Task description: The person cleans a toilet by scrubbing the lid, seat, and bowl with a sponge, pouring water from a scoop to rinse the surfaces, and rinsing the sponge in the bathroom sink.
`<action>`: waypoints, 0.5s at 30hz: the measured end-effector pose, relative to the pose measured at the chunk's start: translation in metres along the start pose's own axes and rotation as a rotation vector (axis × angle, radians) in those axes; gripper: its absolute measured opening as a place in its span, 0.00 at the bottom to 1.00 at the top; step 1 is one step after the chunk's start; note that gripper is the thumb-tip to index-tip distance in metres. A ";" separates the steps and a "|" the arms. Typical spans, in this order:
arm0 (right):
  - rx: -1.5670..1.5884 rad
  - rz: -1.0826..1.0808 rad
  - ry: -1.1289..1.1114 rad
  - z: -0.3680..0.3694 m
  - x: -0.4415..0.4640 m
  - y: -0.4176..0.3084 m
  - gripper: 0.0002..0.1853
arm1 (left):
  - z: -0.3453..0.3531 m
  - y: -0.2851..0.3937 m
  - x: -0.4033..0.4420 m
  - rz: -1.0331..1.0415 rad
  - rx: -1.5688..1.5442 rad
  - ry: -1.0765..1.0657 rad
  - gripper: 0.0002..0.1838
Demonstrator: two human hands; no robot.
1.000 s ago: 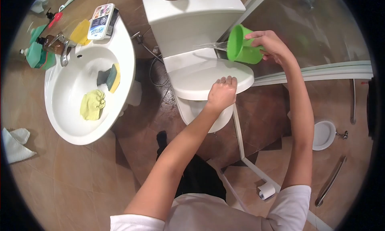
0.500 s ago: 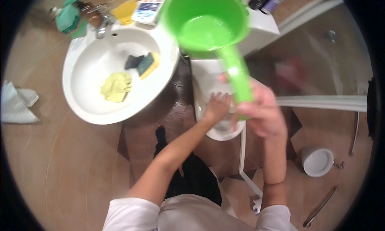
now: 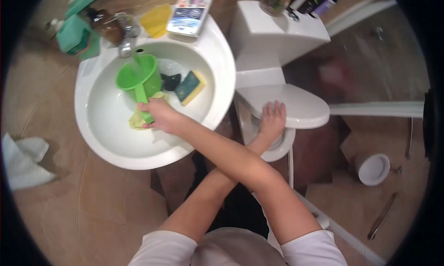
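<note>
Sideways, our green scoop [image 3: 150,84] has more room toward the left wall of the sink [image 3: 225,76] than toward the sponge [image 3: 190,87] and the dark item [image 3: 171,82] on its right; the faucet [image 3: 127,37] stands close behind. Our forearms cross, the right on top. Our right hand [image 3: 161,116] has its fingers closed around the scoop's handle, with the cup ahead of them, mouth up beneath the faucet. Our left hand [image 3: 274,120], fingers outstretched, lies against the edge of the toilet lid [image 3: 298,106], well apart from the scoop. We see only parts of the yellow cloth [image 3: 138,122] beneath our right hand, and cannot tell what the dark item is. A streak at the scoop's mouth is blurred, and bottles [image 3: 324,3] above the tank [image 3: 286,46] run past the top edge.
</note>
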State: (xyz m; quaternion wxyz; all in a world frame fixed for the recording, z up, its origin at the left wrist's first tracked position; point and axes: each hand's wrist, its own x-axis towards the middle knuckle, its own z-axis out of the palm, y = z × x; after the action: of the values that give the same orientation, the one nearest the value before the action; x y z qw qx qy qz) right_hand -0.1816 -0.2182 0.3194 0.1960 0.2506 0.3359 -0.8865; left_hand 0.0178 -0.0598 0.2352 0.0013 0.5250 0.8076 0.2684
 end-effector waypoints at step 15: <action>-0.173 -0.719 1.714 -0.246 -0.267 0.029 0.32 | 0.009 -0.038 -0.034 -0.058 -0.151 -0.360 0.37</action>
State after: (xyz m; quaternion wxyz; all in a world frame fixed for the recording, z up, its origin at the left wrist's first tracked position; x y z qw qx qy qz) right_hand 0.1230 -0.0200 0.2992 -0.3868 0.6848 0.4880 -0.3785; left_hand 0.0033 -0.0958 0.2016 0.1927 0.5393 0.7869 0.2298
